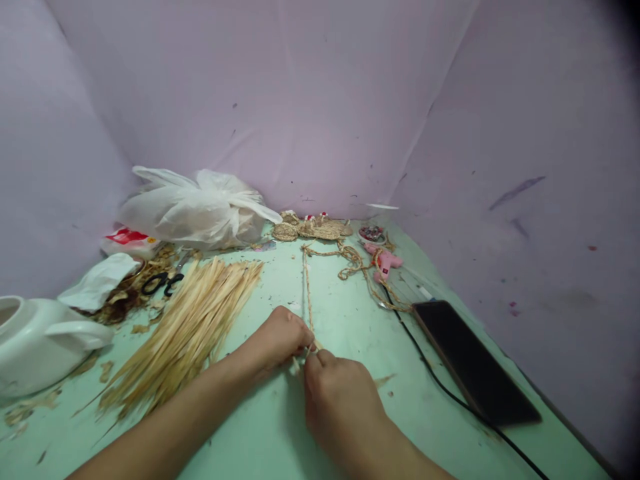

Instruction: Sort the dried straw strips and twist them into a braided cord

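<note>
A thin straw-coloured cord [307, 287] runs down the middle of the green table toward me, and its near end is between my hands. My left hand [283, 337] pinches the cord with its fingers closed. Close beside it, my right hand [345, 393] is also closed around the loose strands at that end; its fingertips are partly hidden. Farther off, the cord joins a loose coil of braided rope [353, 261]. Left of my hands lies a spread bundle of dry, pale straw strips [200, 320].
On the left are a white pitcher [45, 347], black-handled scissors [163, 285] and a white plastic bag [195, 210]. Woven straw pieces [320, 229] lie at the back. To the right are a pink glue gun [385, 261], its black cable [430, 370] and a dark tablet [475, 363].
</note>
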A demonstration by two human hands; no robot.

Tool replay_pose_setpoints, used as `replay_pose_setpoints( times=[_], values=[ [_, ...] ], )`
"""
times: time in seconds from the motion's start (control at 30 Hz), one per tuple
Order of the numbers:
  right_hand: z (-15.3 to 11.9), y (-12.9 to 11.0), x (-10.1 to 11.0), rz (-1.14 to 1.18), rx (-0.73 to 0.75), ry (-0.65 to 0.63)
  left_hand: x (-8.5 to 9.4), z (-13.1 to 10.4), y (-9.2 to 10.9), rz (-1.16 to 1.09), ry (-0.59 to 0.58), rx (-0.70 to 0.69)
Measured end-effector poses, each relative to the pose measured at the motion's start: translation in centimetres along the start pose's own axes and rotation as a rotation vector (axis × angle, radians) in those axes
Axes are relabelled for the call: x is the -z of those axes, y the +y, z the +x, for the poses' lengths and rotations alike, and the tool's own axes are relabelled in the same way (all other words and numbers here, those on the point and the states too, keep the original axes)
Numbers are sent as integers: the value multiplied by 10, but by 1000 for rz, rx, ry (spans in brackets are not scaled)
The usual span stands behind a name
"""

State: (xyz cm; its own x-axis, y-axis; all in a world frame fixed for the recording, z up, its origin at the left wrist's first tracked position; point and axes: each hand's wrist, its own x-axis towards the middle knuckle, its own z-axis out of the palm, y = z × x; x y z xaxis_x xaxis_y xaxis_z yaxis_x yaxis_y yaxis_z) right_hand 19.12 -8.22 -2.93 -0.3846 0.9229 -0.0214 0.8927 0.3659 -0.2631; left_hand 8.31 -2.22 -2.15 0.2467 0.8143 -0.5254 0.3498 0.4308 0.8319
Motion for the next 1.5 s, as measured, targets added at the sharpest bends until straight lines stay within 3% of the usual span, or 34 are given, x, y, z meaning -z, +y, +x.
replay_pose_setpoints(
  times=[0.13, 0.27, 0.3, 0.43, 0.67, 0.83, 0.97, 1.03, 1.17, 1.27, 1.4, 1.5],
  values=[
    [6, 12, 13, 336, -33, -25, 7, 0, 0, 111, -48, -66],
    [23, 31, 19, 837, -286, 202, 14, -2, 3, 177, -92, -97],
    [27, 33, 17, 963, -320, 190, 14, -3, 3, 184, -98, -101],
    [36, 32, -1, 1328, -387, -131, 13, 0, 0, 218, -104, -123],
    [39, 39, -17, 1141, -242, -42, 16, 6, -6, 454, -83, -214],
    [41, 38, -18, 1211, -300, 3, 20, 0, -2, 591, -16, -199],
    [40, 35, -16, 1235, -376, 2, 43, -8, 9, 700, -38, -185],
    [39, 33, -13, 1235, -414, -19, 64, -10, 16, 732, 53, -222],
    [39, 32, -9, 1238, -455, -60, 107, -14, 28, 754, 406, -249],
    [39, 32, -9, 1234, -444, -71, 125, -19, 32, 769, 623, -194],
    [40, 33, -12, 1237, -430, -65, 126, -18, 31, 846, 705, -176],
    [40, 33, -13, 1245, -421, -60, 109, -10, 27, 880, 682, -237]
  ],
)
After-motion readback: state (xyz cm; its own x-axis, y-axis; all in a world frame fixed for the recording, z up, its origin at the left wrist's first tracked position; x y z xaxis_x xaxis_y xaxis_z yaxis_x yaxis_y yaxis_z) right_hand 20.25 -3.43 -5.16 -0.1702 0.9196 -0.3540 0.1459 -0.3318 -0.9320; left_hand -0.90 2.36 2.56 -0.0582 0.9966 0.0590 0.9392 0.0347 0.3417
